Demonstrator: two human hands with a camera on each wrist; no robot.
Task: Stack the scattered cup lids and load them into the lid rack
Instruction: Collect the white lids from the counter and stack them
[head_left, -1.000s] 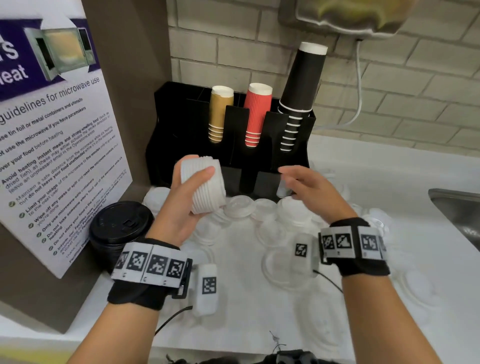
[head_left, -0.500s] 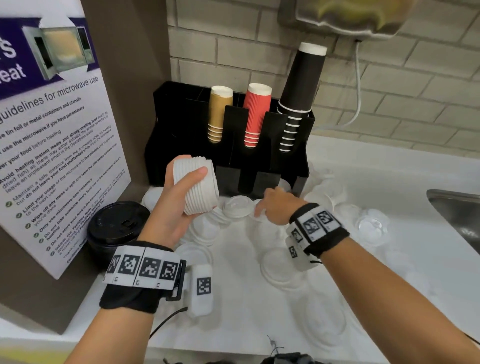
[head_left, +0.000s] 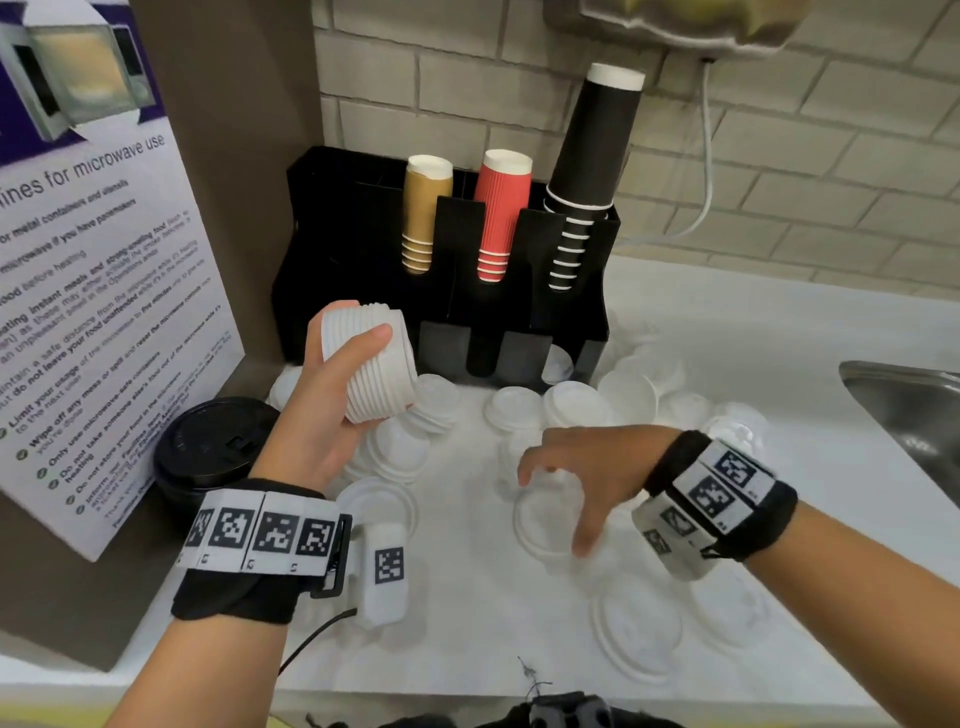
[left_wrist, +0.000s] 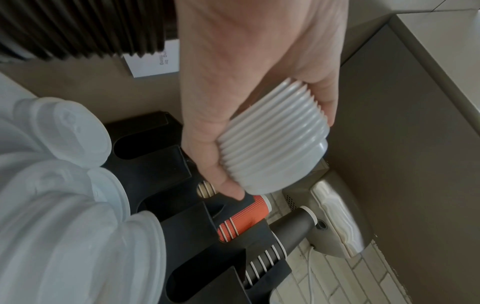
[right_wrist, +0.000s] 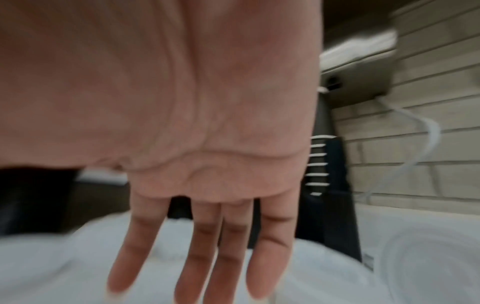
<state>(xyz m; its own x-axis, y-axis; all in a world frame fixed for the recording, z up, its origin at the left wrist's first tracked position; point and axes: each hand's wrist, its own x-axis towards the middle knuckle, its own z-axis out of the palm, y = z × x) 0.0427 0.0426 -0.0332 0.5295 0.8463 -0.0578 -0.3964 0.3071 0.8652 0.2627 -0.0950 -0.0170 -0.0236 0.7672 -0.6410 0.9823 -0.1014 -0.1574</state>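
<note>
My left hand (head_left: 332, 395) grips a nested stack of white cup lids (head_left: 371, 364), held on its side above the counter just in front of the black rack (head_left: 452, 312). The left wrist view shows the same lid stack (left_wrist: 275, 142) wrapped by thumb and fingers. My right hand (head_left: 566, 483) hovers palm down with fingers spread and straight over a clear flat lid (head_left: 545, 519) on the counter, holding nothing. The right wrist view is blurred, with straight fingers (right_wrist: 197, 253) over white lids. Many white and clear loose lids (head_left: 519, 408) lie scattered on the white counter.
The rack holds gold cups (head_left: 423, 213), red cups (head_left: 501, 213) and black cups (head_left: 587, 171). A black lidded cup (head_left: 213, 447) stands left of my left wrist beside a microwave notice (head_left: 88, 291). A steel sink (head_left: 914, 410) is at the right edge.
My right hand has drawn back from the lids by the rack toward me and to the right, now spread over a clear lid. The left hand keeps holding the stack, shifted slightly.
</note>
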